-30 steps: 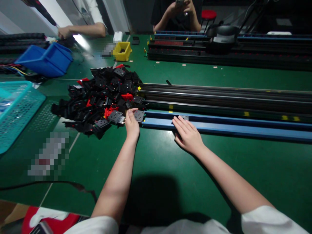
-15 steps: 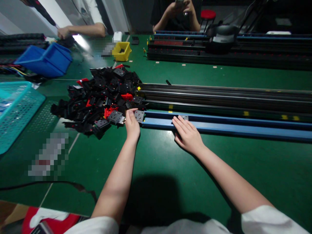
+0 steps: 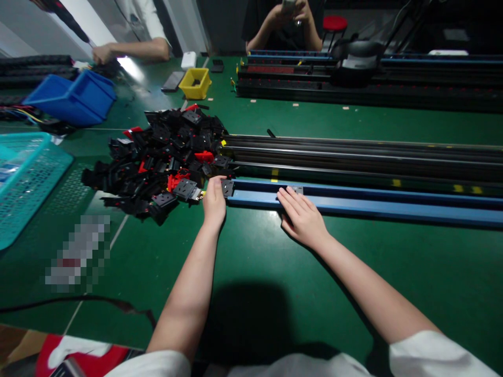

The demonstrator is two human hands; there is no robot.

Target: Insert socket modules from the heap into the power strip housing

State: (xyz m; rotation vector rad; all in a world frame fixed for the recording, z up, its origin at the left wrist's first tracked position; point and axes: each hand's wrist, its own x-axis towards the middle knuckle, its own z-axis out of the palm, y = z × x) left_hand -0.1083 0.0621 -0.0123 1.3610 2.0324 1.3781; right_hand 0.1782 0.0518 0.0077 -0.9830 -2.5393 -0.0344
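A long blue rail (image 3: 377, 205) with a channel along it lies across the table. At its left end sits a black slotted module (image 3: 228, 188), partly covered by my left hand (image 3: 214, 203). My left thumb and fingers close around that module's outer end; some of the fingers are hidden. My right hand (image 3: 302, 215) lies over the rail with fingers stretched out and together. Just beyond its fingertips a second dark module (image 3: 297, 189) shows in the channel. Left of my left hand, a loose slotted module (image 3: 185, 189) lies at the edge of a pile of black and red parts (image 3: 165, 152).
Dark rails (image 3: 334, 154) lie parallel behind the blue one. A yellow bin (image 3: 195, 84), a blue bin (image 3: 74, 97) and a turquoise basket (image 3: 33, 178) stand left. Across the table, one person's hands (image 3: 294, 13) hold a phone; another person's arm (image 3: 137, 50) reaches in.
My left hand has shifted slightly right and now covers more of the module at the rail's end. My right hand stays in nearly the same place.
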